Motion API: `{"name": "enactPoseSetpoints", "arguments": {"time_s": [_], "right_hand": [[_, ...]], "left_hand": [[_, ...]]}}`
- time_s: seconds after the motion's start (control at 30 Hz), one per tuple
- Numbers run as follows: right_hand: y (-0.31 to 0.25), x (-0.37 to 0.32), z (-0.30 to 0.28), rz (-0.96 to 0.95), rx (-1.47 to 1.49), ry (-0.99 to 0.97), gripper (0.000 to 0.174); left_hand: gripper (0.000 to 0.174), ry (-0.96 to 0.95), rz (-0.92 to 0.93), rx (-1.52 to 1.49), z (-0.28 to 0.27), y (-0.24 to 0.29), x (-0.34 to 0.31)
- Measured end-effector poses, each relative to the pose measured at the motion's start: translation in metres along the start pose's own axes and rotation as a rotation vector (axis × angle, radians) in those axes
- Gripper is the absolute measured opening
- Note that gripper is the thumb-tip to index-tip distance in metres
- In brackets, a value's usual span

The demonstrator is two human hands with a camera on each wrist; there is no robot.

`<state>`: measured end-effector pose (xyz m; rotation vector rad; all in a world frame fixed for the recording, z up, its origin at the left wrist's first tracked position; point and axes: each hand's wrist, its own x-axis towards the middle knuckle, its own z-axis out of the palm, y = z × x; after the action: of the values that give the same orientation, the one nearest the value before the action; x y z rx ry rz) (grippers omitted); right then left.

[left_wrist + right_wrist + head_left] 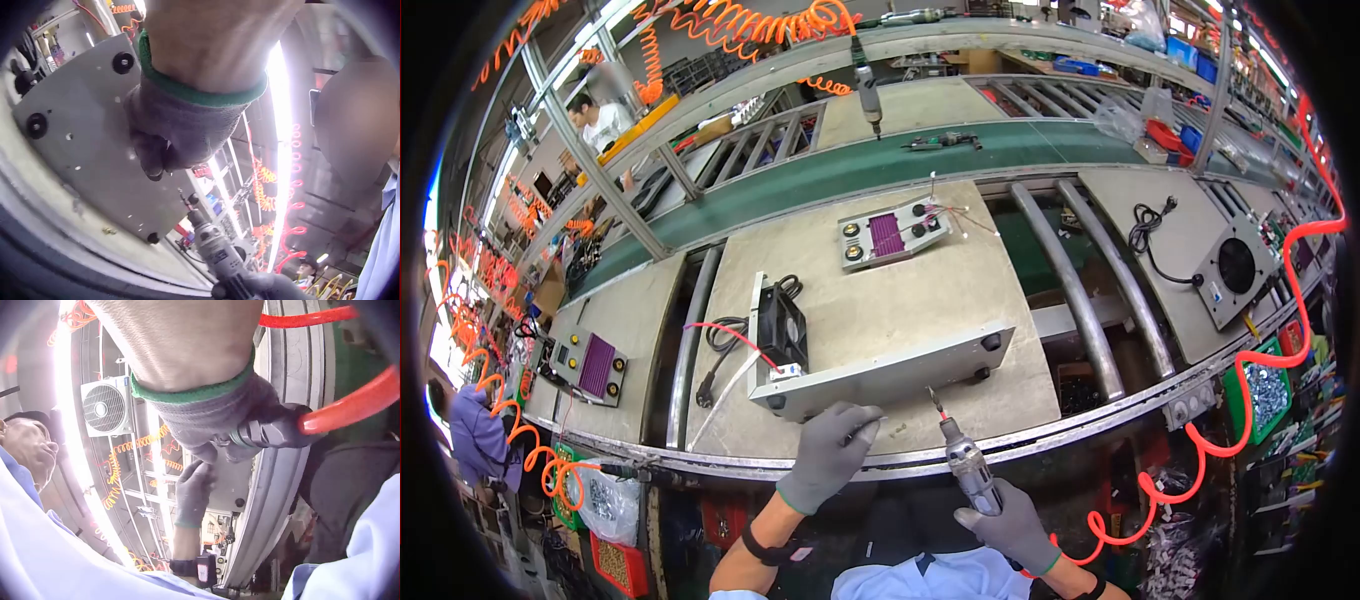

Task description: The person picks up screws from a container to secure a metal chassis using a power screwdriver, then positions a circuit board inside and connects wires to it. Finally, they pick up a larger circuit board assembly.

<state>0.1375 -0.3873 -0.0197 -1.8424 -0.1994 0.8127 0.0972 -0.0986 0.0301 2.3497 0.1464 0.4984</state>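
Note:
A grey sheet-metal chassis (880, 378) stands on edge on the board, its face with black rubber feet (124, 62) toward me. A black fan (785, 325) is fixed at its left end. My gloved left hand (832, 450) is in front of the chassis's lower edge, fingers curled; a small shiny piece shows between thumb and fingers in the left wrist view. My gloved right hand (1015, 528) grips an air screwdriver (970, 465). Its bit points up toward the chassis, to the right of the left hand. An orange hose (350, 403) runs from the tool's end.
Behind the chassis lies a panel with a purple plate and knobs (887, 235). Small brass-coloured screws (109, 231) lie on the board near its front edge. Metal rollers (1070, 290) are at right. Another screwdriver (867, 88) hangs above the green belt (1020, 145).

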Motion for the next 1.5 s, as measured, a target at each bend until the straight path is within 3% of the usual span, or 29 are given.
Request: {"name": "enactPoseSetpoints", "arguments": {"time_s": [0.17,0.27,0.5,0.6,0.8,1.0,1.13,1.3,1.5], "right_hand": [[-0.021,0.006,0.001,-0.002,0.059,-0.033,0.045],[-0.044,0.002,-0.003,0.101,0.112,-0.091,0.046],[-0.05,-0.001,-0.001,0.091,0.078,-0.078,0.045],[-0.05,0.001,0.0,0.072,0.066,-0.083,0.042],[-0.07,-0.004,-0.003,0.155,0.115,-0.15,0.039],[-0.079,-0.011,-0.002,0.261,0.3,-0.279,0.038],[-0.078,-0.012,0.0,0.212,0.317,-0.272,0.034],[-0.087,-0.019,0.003,0.126,0.336,-0.266,0.026],[-0.08,-0.016,-0.001,0.15,0.348,-0.265,0.027]], "left_hand": [[0.012,0.09,0.002,-0.21,-0.023,0.028,0.049],[0.014,-0.04,-0.13,-0.266,-0.036,0.036,0.085],[0.016,-0.263,-0.328,-0.315,-0.038,0.031,0.13],[0.017,-0.344,-0.216,-0.34,-0.034,0.008,0.141],[0.023,-0.547,-0.445,-0.429,-0.024,-0.003,0.157],[0.023,-0.66,-0.403,-0.365,-0.01,-0.014,0.164],[0.023,-0.717,-0.426,-0.311,-0.013,-0.005,0.167],[0.023,-0.767,-0.279,-0.309,-0.002,-0.027,0.169],[0.023,-0.756,-0.285,-0.304,-0.003,-0.027,0.169]]}}
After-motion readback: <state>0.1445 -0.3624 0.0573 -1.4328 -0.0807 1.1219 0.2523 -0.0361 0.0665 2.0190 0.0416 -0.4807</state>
